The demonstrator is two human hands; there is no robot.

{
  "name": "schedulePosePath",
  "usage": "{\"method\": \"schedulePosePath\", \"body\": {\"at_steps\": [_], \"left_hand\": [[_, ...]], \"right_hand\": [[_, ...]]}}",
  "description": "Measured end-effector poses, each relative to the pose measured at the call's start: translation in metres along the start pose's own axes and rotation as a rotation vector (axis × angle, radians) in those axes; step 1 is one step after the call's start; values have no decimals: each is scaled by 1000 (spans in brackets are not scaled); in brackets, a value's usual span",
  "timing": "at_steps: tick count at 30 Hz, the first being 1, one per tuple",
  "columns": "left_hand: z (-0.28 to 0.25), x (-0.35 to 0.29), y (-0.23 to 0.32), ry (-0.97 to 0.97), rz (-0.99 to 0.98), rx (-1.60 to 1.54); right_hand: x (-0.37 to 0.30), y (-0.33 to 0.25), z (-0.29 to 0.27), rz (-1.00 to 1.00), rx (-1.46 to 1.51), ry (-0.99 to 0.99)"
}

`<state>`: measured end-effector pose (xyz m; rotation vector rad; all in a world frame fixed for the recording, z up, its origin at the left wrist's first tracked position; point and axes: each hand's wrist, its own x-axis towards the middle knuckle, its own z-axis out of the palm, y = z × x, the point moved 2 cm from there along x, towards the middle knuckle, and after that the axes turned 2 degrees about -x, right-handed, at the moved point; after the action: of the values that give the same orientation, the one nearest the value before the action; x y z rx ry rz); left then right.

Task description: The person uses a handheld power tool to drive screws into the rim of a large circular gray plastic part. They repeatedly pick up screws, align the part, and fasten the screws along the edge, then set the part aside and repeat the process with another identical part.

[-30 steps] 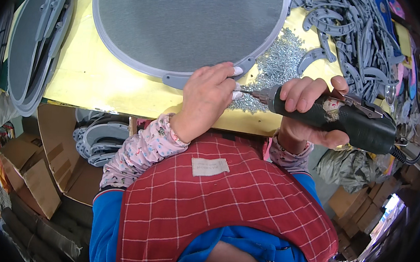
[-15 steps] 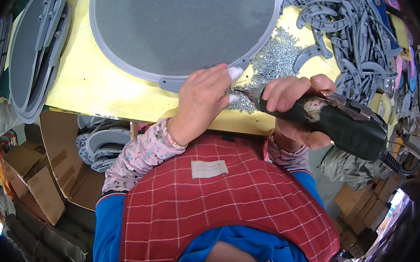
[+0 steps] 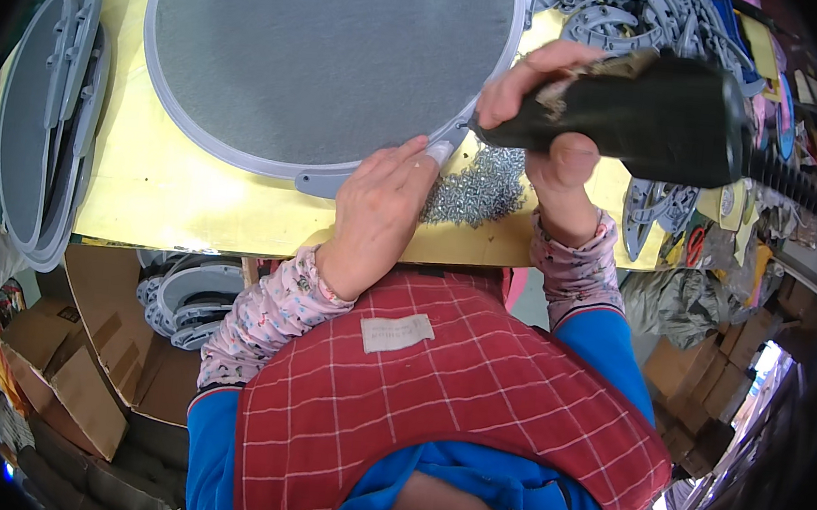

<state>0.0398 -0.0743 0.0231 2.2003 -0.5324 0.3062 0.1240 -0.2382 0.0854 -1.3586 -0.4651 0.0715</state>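
Observation:
A large round grey panel (image 3: 328, 63) with a pale grey rim lies on the yellow tabletop. Along its near right rim sits a curved grey bracket (image 3: 316, 184), partly hidden by my left hand (image 3: 380, 212). The fingers of that hand are closed over the bracket, with white wrapping on a fingertip. My right hand (image 3: 570, 162) grips a black electric screwdriver (image 3: 658, 121), held almost level. Its front end is at the bracket's right end, where a small screw seems to stand; the exact contact is hard to see. Loose silver screws (image 3: 477, 191) lie in a heap beside my left hand.
Curved grey brackets (image 3: 623, 19) are piled at the far right. Several rimmed panels (image 3: 33, 125) lean at the table's left edge. A cardboard box (image 3: 111, 326) below holds round grey parts. The screwdriver's coiled cord (image 3: 789, 180) runs off right.
My right hand has lifted the screwdriver from the screw heap up and forward to the bracket's right end. My left hand's fingers have left the screws and lie on the bracket.

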Motion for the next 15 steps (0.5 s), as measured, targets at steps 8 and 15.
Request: {"method": "schedulePosePath", "body": {"at_steps": [8, 15], "left_hand": [[-2, 0, 1, -34, 8, 15], [3, 1, 0, 6, 26, 62]], "right_hand": [[27, 15, -11, 22, 114, -262], [0, 2, -31, -108, 60, -91]]}}
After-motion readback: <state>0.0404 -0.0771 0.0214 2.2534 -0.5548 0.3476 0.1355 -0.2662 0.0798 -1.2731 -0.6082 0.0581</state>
